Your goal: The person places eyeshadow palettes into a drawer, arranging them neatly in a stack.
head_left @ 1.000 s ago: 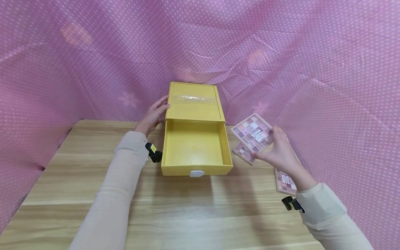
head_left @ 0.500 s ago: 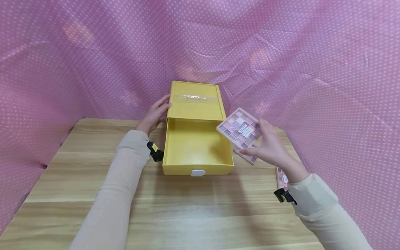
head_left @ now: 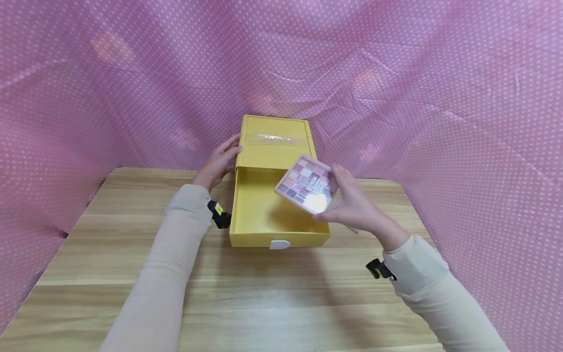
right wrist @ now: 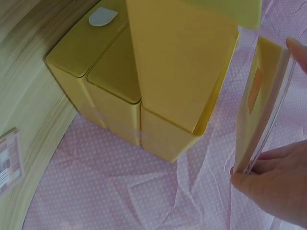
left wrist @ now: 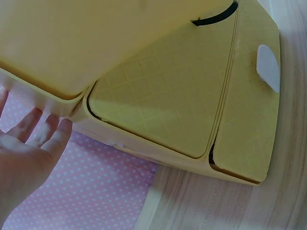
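A yellow drawer cabinet (head_left: 274, 142) stands at the back of the table, its top drawer (head_left: 255, 205) pulled out toward me. My left hand (head_left: 218, 164) rests its fingers against the cabinet's left side; in the left wrist view those fingers (left wrist: 57, 139) look extended along the edge. Between thumb and fingers, my right hand (head_left: 354, 203) pinches a square eyeshadow palette (head_left: 303, 181). The palette is tilted, its grid of pink and brown shades facing up, above the right part of the drawer. Seen edge-on in the right wrist view, the held palette (right wrist: 264, 110) is apart from the cabinet.
Another eyeshadow palette (right wrist: 9, 160) lies on the wooden table (head_left: 272, 303). Beyond the right hand, a palette's corner (head_left: 353, 230) peeks out. Two lower drawers (left wrist: 158, 96) are shut, and a pink dotted cloth (head_left: 281, 58) hangs behind and at the sides.
My right hand has carried the palette leftward, from beside the cabinet to above the pulled-out drawer. The left hand has stayed at the cabinet's side.
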### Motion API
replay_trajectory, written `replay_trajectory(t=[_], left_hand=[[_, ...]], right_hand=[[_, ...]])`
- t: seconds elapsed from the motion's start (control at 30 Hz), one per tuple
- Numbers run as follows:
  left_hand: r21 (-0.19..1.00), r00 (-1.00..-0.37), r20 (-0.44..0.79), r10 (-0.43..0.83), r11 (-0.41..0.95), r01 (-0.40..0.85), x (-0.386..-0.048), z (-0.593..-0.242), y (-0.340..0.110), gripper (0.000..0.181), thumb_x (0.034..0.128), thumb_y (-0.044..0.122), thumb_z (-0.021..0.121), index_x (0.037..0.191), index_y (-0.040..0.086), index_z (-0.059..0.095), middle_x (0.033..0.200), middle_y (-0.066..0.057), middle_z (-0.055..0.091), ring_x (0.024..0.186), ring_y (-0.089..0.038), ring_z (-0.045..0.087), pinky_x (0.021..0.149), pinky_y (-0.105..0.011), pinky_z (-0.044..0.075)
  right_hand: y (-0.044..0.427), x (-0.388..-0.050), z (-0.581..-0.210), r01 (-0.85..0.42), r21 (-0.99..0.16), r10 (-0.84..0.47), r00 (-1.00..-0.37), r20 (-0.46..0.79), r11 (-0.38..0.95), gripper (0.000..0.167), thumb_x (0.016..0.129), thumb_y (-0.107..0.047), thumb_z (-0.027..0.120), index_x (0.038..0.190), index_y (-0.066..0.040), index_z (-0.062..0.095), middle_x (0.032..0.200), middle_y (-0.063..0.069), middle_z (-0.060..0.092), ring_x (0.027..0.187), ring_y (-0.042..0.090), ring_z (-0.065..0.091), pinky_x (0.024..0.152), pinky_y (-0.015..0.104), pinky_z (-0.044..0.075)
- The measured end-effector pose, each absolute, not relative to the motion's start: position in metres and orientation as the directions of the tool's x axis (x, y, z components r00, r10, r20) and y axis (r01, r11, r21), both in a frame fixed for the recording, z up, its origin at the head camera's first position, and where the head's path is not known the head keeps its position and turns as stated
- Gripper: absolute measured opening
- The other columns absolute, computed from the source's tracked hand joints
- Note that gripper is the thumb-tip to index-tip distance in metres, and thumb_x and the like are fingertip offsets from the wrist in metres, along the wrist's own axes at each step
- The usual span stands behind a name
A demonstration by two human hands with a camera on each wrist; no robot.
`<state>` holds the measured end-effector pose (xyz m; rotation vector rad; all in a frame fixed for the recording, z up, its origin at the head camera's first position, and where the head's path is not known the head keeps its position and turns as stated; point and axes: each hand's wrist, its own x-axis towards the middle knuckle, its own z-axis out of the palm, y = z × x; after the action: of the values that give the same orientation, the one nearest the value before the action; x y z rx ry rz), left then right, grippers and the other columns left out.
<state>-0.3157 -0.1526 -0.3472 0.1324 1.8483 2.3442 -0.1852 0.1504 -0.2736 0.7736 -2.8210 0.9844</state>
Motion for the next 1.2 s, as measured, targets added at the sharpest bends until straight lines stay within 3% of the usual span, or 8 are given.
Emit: replay_trajectory(t=[0.13, 0.27, 0.4, 0.53, 1.0, 1.2], left_hand=[[0.971, -0.986, -0.029, 0.166, -0.231, -0.067, -0.315, -0.347, -0.152, 0.05, 0.0886, 0.017, 0.049, 0.135, 0.019, 0.03, 0.134, -0.007, 0.031, 0.112, -0.028, 0.041, 0.07, -0.022, 0.048], [0.972, -0.987, -0.032, 0.158, -0.224, -0.067, -0.315, -0.347, -0.152, 0.05, 0.0884, 0.017, 0.049, 0.135, 0.019, 0.032, 0.134, -0.007, 0.031, 0.111, -0.028, 0.042, 0.07, -0.022, 0.048], [0.974, -0.987, -0.036, 0.155, -0.217, -0.07, -0.315, -0.346, -0.151, 0.05, 0.0884, 0.017, 0.049, 0.135, 0.019, 0.031, 0.134, -0.007, 0.03, 0.112, -0.029, 0.041, 0.071, -0.022, 0.048], [0.972, -0.988, -0.025, 0.153, -0.226, -0.06, -0.314, -0.346, -0.15, 0.05, 0.0885, 0.015, 0.049, 0.135, 0.018, 0.03, 0.135, -0.008, 0.03, 0.112, -0.03, 0.041, 0.074, -0.024, 0.047], [0.976, -0.989, -0.015, 0.15, -0.212, -0.047, -0.31, -0.347, -0.148, 0.05, 0.0892, 0.016, 0.048, 0.136, 0.018, 0.029, 0.135, -0.007, 0.03, 0.112, -0.03, 0.041, 0.077, -0.026, 0.046], [0.978, -0.988, -0.016, 0.153, -0.205, -0.047, -0.308, -0.348, -0.148, 0.051, 0.0888, 0.019, 0.049, 0.136, 0.019, 0.03, 0.135, -0.008, 0.029, 0.113, -0.03, 0.04, 0.081, -0.028, 0.045]], right_hand=[[0.141, -0.186, -0.275, -0.497, -0.597, -0.502, -0.847, 0.175, 0.63, 0.105, 0.05, -0.02, 0.083, 0.133, 0.001, 0.022, 0.125, 0.01, 0.035, 0.113, 0.023, 0.032, 0.097, 0.045, 0.023], [0.133, -0.188, -0.279, -0.51, -0.601, -0.548, -0.825, 0.138, 0.616, 0.103, 0.05, -0.02, 0.083, 0.132, -0.002, 0.024, 0.122, 0.006, 0.036, 0.108, 0.019, 0.036, 0.096, 0.043, 0.027], [0.127, -0.188, -0.281, -0.512, -0.572, -0.562, -0.82, 0.106, 0.64, 0.106, 0.051, -0.027, 0.082, 0.134, -0.005, 0.02, 0.126, 0.006, 0.034, 0.113, 0.019, 0.033, 0.096, 0.042, 0.027], [0.122, -0.189, -0.283, -0.511, -0.573, -0.581, -0.811, 0.074, 0.641, 0.109, 0.052, -0.029, 0.081, 0.136, -0.003, 0.016, 0.133, 0.01, 0.029, 0.119, 0.022, 0.027, 0.098, 0.041, 0.022], [0.108, -0.201, -0.296, -0.533, -0.573, -0.647, -0.763, 0.006, 0.623, 0.104, 0.054, -0.026, 0.08, 0.134, 0.003, 0.019, 0.13, 0.011, 0.033, 0.116, 0.02, 0.031, 0.1, 0.034, 0.022], [0.101, -0.207, -0.303, -0.536, -0.575, -0.673, -0.739, -0.035, 0.618, 0.102, 0.056, -0.023, 0.078, 0.134, 0.004, 0.018, 0.136, 0.016, 0.023, 0.123, 0.024, 0.022, 0.101, 0.035, 0.017]])
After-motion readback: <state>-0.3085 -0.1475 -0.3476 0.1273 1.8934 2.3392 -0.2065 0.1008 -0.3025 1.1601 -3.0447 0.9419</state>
